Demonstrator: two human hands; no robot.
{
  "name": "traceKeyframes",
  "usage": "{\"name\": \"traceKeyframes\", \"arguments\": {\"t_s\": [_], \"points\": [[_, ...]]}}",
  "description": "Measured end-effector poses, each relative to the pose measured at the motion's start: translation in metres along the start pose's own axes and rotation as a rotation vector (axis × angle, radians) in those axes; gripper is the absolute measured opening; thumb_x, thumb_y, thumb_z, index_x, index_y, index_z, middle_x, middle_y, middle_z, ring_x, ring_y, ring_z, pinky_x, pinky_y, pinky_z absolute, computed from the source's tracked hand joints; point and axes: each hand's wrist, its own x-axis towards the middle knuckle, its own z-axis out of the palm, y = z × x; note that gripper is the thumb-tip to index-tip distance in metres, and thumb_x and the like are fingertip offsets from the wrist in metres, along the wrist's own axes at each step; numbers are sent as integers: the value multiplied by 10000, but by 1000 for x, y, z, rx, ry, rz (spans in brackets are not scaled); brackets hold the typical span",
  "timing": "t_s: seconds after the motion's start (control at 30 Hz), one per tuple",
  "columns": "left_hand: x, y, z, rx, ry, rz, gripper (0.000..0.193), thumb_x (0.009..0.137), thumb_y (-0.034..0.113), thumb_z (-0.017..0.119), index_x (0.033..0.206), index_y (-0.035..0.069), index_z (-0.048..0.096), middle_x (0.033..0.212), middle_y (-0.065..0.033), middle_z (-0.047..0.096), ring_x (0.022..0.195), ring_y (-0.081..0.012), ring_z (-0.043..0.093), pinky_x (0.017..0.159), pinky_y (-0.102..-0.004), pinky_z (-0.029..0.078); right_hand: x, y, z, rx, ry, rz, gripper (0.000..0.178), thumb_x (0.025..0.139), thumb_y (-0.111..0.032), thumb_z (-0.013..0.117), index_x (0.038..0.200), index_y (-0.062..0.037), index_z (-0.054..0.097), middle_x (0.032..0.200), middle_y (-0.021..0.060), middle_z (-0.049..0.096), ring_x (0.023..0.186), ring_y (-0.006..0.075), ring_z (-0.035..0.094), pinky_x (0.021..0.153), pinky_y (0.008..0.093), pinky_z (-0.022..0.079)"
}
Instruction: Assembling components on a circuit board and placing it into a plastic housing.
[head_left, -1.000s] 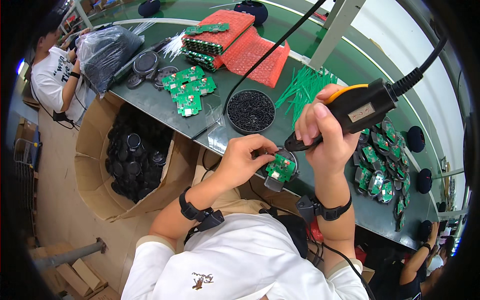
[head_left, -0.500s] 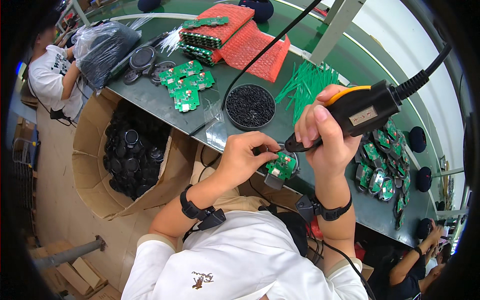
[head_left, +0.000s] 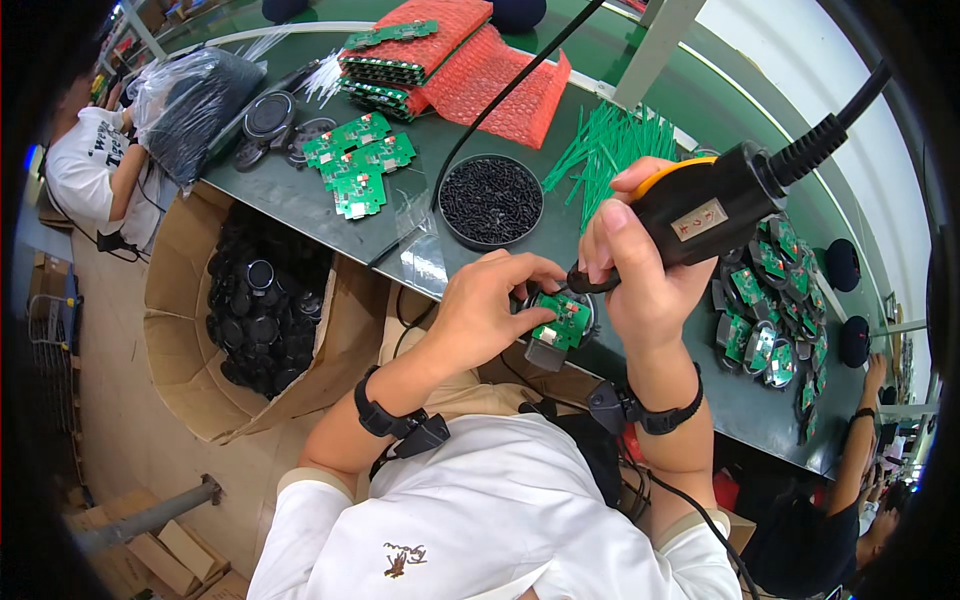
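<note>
My right hand (head_left: 635, 240) grips a black electric screwdriver (head_left: 715, 205) with a yellow lever and a thick cord. Its nose points down at the far edge of a dark round housing (head_left: 546, 355), where a green circuit board (head_left: 567, 320) lies. I cannot see whether the bit touches a screw. My left hand (head_left: 490, 305) holds that housing at its left side, thumb on the board's edge and fingers curled at the far rim. Just beyond the left fingers stands a round dish (head_left: 491, 202) full of small black pieces.
A carton (head_left: 175, 330) of black housings stands at the left. On the table (head_left: 400, 235) lie loose boards (head_left: 360, 165), red bubble wrap (head_left: 500, 85), green strips (head_left: 620, 150) and, right, a heap of housings with boards (head_left: 770, 320). Co-workers sit at both sides.
The view has shifted slightly. The screwdriver's nose has moved a little left over the housing, near my left fingertips. A co-worker at the lower right has raised an arm.
</note>
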Motion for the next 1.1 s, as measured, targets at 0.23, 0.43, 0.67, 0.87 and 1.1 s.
{"name": "traceKeyframes", "arguments": {"t_s": [0.23, 0.43, 0.67, 0.87, 1.1], "points": [[-1, 0, 0, 18, 11, 5, 386, 693, 93, 841, 1057, 115, 713, 892, 2, 716, 738, -174, 595, 665, -323, 507, -1, 0, 0, 33, -1, -12, 198, 879, 31, 659, 1053, 43, 565, 730, 42, 588, 530, 64, 535, 473, 213, 403], [0, 0, -1, 17, -2, 1, 381, 698, 94, 838, 1055, 106, 707, 885, -4, 715, 741, -183, 597, 668, -328, 507, -1, 1, 1, -17, 2, 4, 200, 874, 20, 672, 1050, 37, 580, 740, 35, 590, 553, 60, 537, 483, 212, 410], [0, 3, -1, 49, 3, -7, 388, 688, 114, 845, 1047, 99, 697, 922, -12, 694, 750, -195, 602, 683, -332, 510, 0, 0, 3, -153, -23, -33, 221, 902, -20, 609, 1094, 39, 517, 608, 45, 509, 441, 116, 467, 451, 269, 406], [1, 6, 1, 88, -1, -16, 416, 661, 126, 858, 1040, 92, 690, 942, -31, 669, 763, -212, 609, 685, -343, 507, -3, -1, 0, -45, -30, 41, 206, 864, 5, 675, 1051, 34, 592, 765, 30, 598, 593, 66, 543, 519, 217, 418], [1, 8, 1, 128, -3, -27, 393, 666, 127, 857, 1022, 87, 697, 919, -44, 652, 777, -234, 614, 689, -359, 497, -2, 5, 2, -128, -101, -45, 199, 872, 7, 608, 1040, 39, 505, 630, 61, 523, 451, 117, 481, 446, 257, 411]]}}
